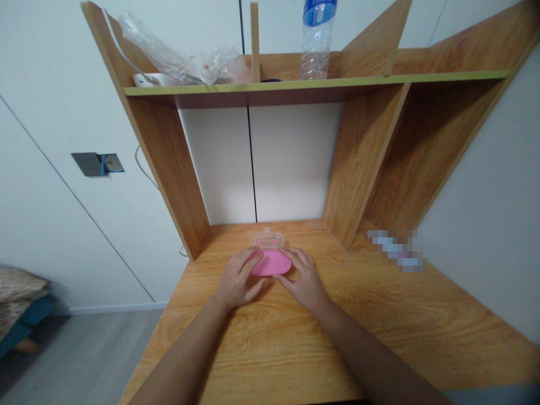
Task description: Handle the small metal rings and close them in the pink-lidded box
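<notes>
A small rounded pink case (273, 263) rests on the desk, its clear lid (267, 239) flipped back toward the wall. Through the lid a pink handle-like strip shows. My left hand (239, 277) grips the case's left end, with a finger over its upper left edge and the thumb low near the front. On the other side, my right hand (302, 275) holds the right end between the thumb at the front edge and fingers at the back corner. The fingertips partly hide both ends of the case.
The wooden desk (270, 343) carries a hutch with upright panels and a shelf (236, 94). On the shelf stand a water bottle (317, 42) and a crumpled plastic bag (202, 63). A blurred-out item (394, 249) lies at the right. An uncovered wall socket box (112, 163) is at the left.
</notes>
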The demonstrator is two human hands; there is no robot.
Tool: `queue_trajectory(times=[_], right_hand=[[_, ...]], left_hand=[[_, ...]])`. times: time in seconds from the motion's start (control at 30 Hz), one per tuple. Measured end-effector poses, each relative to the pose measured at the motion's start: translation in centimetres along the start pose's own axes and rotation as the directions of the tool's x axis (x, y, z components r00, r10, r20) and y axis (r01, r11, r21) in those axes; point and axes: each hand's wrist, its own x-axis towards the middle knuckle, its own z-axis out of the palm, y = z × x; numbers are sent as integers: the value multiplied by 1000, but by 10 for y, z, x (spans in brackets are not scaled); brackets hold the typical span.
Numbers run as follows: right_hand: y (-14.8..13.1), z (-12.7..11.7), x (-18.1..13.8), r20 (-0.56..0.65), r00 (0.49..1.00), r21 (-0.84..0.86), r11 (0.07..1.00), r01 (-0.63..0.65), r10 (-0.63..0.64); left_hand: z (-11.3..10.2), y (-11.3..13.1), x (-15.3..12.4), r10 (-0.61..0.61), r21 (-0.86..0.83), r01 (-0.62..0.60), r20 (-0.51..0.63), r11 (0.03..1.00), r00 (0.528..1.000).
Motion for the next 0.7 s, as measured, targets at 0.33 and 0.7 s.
queue_trajectory(times=[0.33,0.7], right_hand=[[16,3,5,-184,966,119,980,-162,183],[19,7,3,-110,977,155,974,-166,184]], left_hand=[[8,-28,-11,-397,-14,400,88,916,913],[31,-31,-19,-384,-74,413,250,908,889]])
